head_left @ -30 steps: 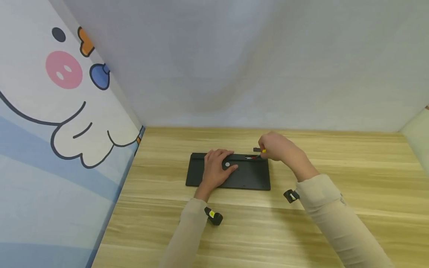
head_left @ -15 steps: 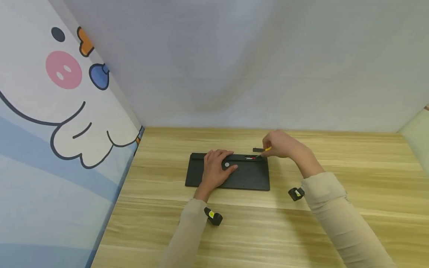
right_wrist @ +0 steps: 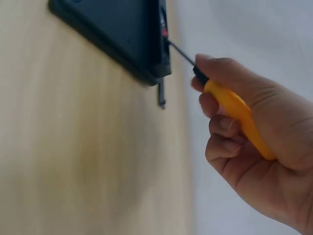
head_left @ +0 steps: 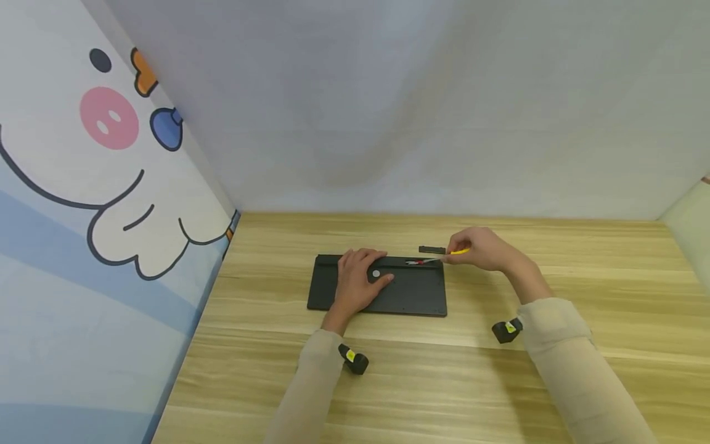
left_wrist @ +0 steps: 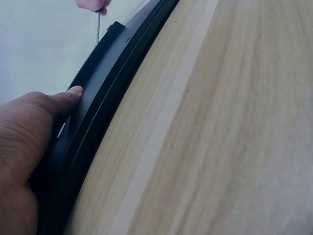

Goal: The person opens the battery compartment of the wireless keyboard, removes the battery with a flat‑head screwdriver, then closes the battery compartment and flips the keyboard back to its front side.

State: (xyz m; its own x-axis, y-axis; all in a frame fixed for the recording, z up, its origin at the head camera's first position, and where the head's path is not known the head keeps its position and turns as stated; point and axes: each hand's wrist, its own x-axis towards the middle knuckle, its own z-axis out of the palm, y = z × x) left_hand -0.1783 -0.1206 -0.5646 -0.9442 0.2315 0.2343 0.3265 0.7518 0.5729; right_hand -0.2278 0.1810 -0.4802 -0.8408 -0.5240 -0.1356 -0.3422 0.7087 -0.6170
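Observation:
A black keyboard (head_left: 413, 296) lies upside down on the table, its underside showing a small round white sticker (head_left: 376, 274). My left hand (head_left: 355, 280) rests on its left half, fingers spread toward the far edge; in the left wrist view the thumb (left_wrist: 68, 99) lies on the underside. Near the far right corner a narrow compartment is uncovered, with a red and silver battery (head_left: 415, 263) in it. My right hand (head_left: 482, 248) grips the yellow handle of a screwdriver (right_wrist: 239, 110). Its thin shaft slants down to the compartment, close to the battery's red end.
Just behind the keyboard lies a small black strip-like cover (head_left: 431, 250). The wooden table (head_left: 421, 376) meets a pale wall (head_left: 421, 123) at the back. A cartoon-printed panel (head_left: 61, 246) stands at the left.
My right hand has drawn to the right, away from the compartment, and the screwdriver now lies flatter with more of its shaft visible. The left hand and keyboard stay put.

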